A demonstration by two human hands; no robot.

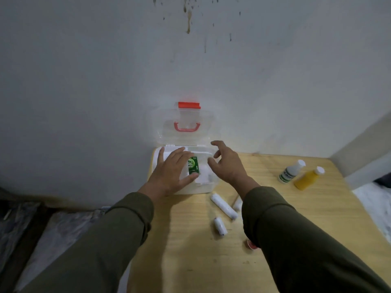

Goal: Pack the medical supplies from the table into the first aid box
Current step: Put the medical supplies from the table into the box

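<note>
Against the stained wall, first aid box (203, 188) holds a green packet (193, 166) beneath released fingers (179, 157); gauze rolls (223, 206) and bottles (291, 171) remain on the bench (285, 208).

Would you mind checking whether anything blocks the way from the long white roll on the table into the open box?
Partly: the left hand lies flat over the box opening beside the green packet. The lid stands open, and bare table separates the long white roll from it.

box (203, 188) at table's (275, 208) back-left | 2 bottles (300, 174) right
</note>
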